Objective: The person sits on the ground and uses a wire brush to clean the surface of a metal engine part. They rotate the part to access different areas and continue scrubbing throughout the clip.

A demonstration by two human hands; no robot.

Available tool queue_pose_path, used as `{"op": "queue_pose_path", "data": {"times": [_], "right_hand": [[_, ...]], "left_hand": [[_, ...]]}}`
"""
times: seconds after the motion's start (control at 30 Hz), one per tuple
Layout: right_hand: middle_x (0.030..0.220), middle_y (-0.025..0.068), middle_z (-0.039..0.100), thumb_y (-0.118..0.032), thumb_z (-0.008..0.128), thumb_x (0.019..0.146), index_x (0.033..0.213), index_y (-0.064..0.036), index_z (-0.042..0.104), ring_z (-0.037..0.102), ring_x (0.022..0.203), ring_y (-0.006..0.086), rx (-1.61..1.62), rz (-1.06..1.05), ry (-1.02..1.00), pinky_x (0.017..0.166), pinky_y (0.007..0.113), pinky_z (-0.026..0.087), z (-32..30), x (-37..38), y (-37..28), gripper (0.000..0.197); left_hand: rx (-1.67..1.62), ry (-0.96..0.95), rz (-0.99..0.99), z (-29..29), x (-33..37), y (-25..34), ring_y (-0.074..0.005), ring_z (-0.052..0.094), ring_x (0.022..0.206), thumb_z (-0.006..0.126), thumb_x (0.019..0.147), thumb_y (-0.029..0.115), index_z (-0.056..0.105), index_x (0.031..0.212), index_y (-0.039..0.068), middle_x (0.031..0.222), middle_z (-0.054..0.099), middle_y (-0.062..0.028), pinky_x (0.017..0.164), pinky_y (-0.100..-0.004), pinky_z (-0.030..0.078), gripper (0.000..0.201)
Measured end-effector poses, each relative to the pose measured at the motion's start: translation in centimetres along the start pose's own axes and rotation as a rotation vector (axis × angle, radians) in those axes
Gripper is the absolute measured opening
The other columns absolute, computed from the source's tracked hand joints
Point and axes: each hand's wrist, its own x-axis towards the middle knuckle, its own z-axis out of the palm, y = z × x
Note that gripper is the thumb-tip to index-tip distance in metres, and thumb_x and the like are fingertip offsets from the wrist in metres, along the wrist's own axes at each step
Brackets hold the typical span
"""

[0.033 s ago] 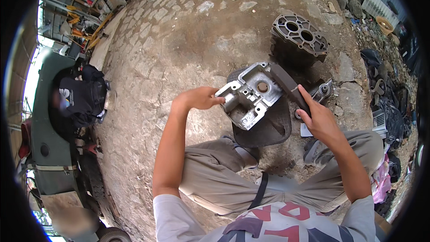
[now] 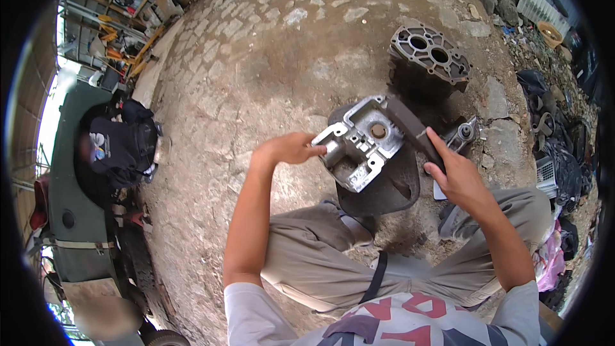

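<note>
My left hand (image 2: pixel 289 148) grips the left edge of a silver cast-metal housing (image 2: pixel 351 165), fingers and thumb closed on its rim. The housing has open pockets and a round bore, and tilts over a dark rubbery pad (image 2: pixel 391 192) in front of my legs. In my right hand (image 2: pixel 462 176) is a long dark grey rectangular bar (image 2: pixel 410 125). Its far end lies against the housing's upper right edge. Just right of the bar, a smaller grey metal part (image 2: pixel 464 131) with a round fitting sits on the ground, partly hidden.
Beyond the housing stands a dark metal casing (image 2: pixel 432 56) with two large holes on top. On the left a person in dark clothes (image 2: pixel 125 147) is beside a green vehicle (image 2: pixel 70 179). Black bags (image 2: pixel 560 163) and rubble line the right side over stony ground (image 2: pixel 211 115).
The whole view has shifted slightly, so things appear a little lower and farther right. Both hands keep their holds on the housing and the bar.
</note>
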Motion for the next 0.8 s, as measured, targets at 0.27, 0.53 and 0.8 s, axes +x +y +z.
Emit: {"op": "queue_pose_path", "data": {"times": [0.27, 0.53, 0.8], "right_hand": [[0.097, 0.0194, 0.07, -0.037, 0.07, 0.103, 0.168, -0.0248, 0.037, 0.071, 0.085, 0.0437, 0.022, -0.235, -0.186, 0.076, 0.053, 0.057, 0.8, -0.9, -2.2, 0.074], [0.093, 0.0207, 0.069, -0.038, 0.066, 0.105, 0.17, -0.0222, 0.032, 0.071, 0.075, 0.0432, -0.153, -0.119, -0.065, 0.066, 0.054, 0.058, 0.6, -0.1, -0.3, 0.074], [0.1, 0.0192, 0.073, -0.039, 0.063, 0.107, 0.169, -0.0282, 0.033, 0.073, 0.089, 0.0432, -0.041, -0.188, -0.212, 0.078, 0.054, 0.058, -0.3, -0.2, -1.2, 0.069]], "left_hand": [[-0.189, -0.174, 0.011, -0.5, 1.3, 0.3, -0.0225, 0.074, 0.11, 0.05, 0.116, 0.032, 0.053, 0.146, 0.0, 0.108, 0.081, -0.0129, 0.102, -0.0407, 0.052, 0.044], [-0.069, 0.013, -0.023, -1.8, -0.7, 2.2, -0.0299, 0.071, 0.12, 0.061, 0.112, 0.035, 0.016, 0.175, 0.014, 0.132, 0.074, -0.0207, 0.105, -0.0405, 0.052, 0.08], [-0.196, 0.052, 0.136, -0.1, 0.4, 0.6, -0.0372, 0.068, 0.127, 0.064, 0.109, 0.036, 0.044, 0.164, 0.014, 0.14, 0.07, -0.0225, 0.105, -0.0432, 0.052, 0.063]]}}
